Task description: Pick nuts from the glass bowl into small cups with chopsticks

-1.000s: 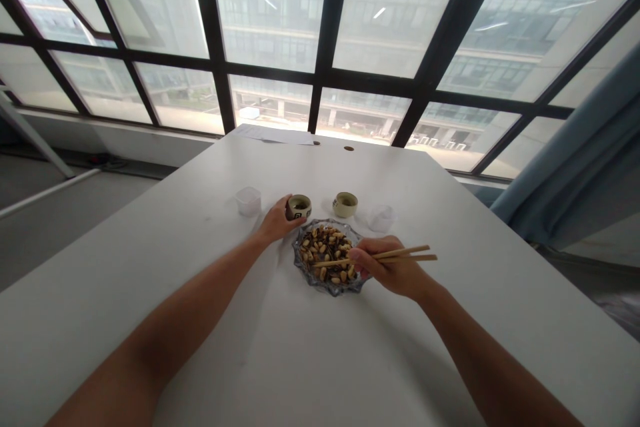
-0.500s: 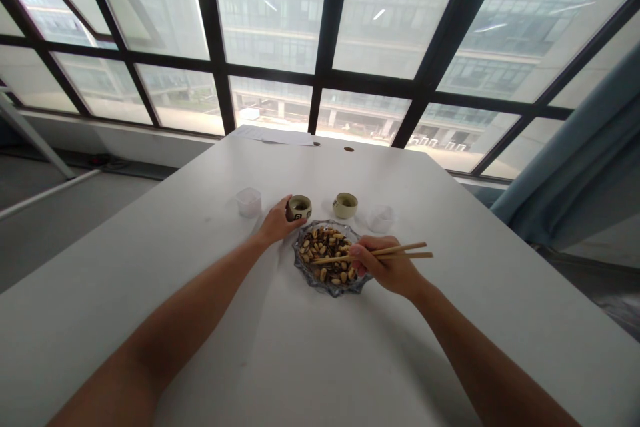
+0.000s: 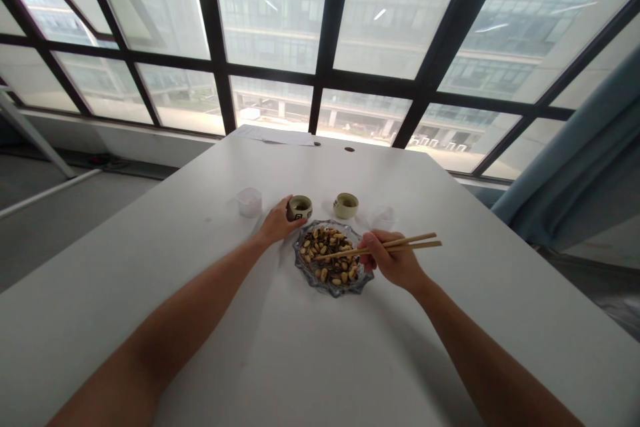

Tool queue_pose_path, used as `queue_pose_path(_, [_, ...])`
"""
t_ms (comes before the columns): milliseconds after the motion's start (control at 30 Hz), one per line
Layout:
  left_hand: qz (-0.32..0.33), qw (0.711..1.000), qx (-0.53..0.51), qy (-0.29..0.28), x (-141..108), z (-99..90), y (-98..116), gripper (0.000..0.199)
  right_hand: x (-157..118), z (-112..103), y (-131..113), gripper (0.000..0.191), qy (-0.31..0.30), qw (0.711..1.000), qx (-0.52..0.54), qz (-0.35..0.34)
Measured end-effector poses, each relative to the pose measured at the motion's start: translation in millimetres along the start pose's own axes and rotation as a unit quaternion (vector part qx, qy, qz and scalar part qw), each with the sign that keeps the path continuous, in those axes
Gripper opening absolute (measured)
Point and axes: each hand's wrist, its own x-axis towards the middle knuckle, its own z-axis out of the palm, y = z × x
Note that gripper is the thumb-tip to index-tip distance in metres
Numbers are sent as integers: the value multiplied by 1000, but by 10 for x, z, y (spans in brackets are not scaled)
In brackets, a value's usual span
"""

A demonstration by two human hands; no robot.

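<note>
White table [image 3: 290, 367], dish [image 3: 338, 291] between hands [image 3: 395, 263]

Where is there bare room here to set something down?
Bare tabletop shows between the forearms, nearer the camera than the glass dish, and between right cup and papers. Crowded: around the dish, the left hand on the left cup, the right hand holding chopsticks over nuts, clear containers either side.
</note>
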Motion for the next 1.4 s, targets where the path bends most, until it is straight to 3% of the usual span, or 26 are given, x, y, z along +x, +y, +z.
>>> queue_pose_path(233, [-4,1000,-1,-4,-4,-8,25,85,-19,41,42,55,-29,1000,-8,1])
queue_pose_path(767, [4,1000,-6,1,-3,9,4,83,-30,84,-18,56,-18,999,24,33])
queue_pose_path(1100, [1,1000,-5,0,-4,-9,36,83,-45,41,-116,53,-55,998,-13,7])
queue_pose_path(1400, [-3,1000,4,-7,-3,-10,38,84,-52,-8,-46,53,-29,998,-47,-24])
